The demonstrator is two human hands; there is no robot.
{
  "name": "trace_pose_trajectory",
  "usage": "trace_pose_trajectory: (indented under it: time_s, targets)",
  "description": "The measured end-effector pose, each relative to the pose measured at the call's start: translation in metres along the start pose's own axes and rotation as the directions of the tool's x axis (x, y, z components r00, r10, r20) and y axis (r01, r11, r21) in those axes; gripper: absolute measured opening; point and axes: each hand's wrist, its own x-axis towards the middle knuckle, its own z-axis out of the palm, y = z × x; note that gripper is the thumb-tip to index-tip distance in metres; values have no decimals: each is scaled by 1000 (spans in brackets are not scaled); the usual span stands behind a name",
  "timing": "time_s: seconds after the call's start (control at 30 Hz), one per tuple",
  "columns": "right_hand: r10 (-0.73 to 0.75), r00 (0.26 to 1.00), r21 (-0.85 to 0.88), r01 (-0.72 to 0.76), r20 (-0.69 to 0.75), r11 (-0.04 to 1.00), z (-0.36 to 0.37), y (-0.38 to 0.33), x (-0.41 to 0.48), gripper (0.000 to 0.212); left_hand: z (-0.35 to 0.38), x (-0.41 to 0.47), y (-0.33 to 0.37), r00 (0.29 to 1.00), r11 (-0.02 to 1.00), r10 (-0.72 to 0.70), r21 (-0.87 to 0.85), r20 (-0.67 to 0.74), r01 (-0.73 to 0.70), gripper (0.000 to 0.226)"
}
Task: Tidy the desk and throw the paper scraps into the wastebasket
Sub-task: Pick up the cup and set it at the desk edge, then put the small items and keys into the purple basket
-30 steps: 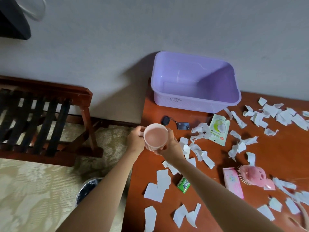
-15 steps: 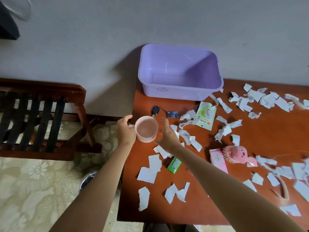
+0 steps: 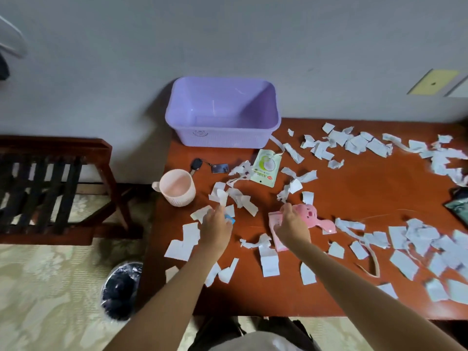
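Scores of scraps: torn white paper scraps are lying all over the red-brown wooden desk, thickest towards the right, and a few are lying under both hands.
Writing: a green-and-white sachet is carrying print too small to read, and a lilac plastic basket is showing an unreadable emblem on its near wall.
Strip axis: one long white paper strip is running from far left to near right, just right of the sachet.
Wastebasket: a round wastebasket with a black liner is standing on the floor, left of the desk's near left corner, with its mouth facing up.
Left hand: the left hand is reaching away, its fingers lightly bent over scraps and a small blue packet. Whether it is pinching anything cannot be told.
Right hand: the right hand is resting on a flat pink packet whose long axis is running near to far. Its fingers are curling down onto the packet, but whether they are gripping it cannot be told.
Brush: a pink plastic hairbrush is lying just right of that hand, with its handle pointing right and near.
Cup: a pale pink ribbed cup is standing upright by the desk's left edge, with its handle pointing left.
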Motion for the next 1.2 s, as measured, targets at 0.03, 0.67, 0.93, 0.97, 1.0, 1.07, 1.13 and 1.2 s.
trace_pose_trajectory:
  time_s: [0.03,0.67,0.93,0.97,1.0,1.07,1.13,1.2]
  targets:
    - [-18,1000,-80,19,12,997,-1,6,-1,48,6,-4,1,999,998,-31,62,17,30,39]
    - [-408,906,-379,418,111,826,-21,15,17,63,22,-6,46,957,964,-267,-30,-111,265,43]
    - [-272,962,287,270,-35,919,-88,-64,54,38,-57,44,97,959,940,-209,-310,-191,143,36]
    - [-270,962,316,270,-46,910,-93,-75,62,35,-69,55,100,959,935,-199,-333,-204,123,35]
    - [-261,964,348,265,-57,899,-96,-85,71,33,-81,66,102,959,925,-190,-365,-210,103,35]
    - [-215,972,407,236,-95,882,-101,-105,90,30,-105,89,107,962,908,-184,-409,-203,87,34]
    - [-176,974,439,221,-140,871,-103,-128,107,32,-125,118,109,970,901,-166,-427,-176,77,33]
    - [-166,969,404,228,-182,886,-100,-151,125,35,-140,155,106,979,893,-154,-444,-135,80,32]
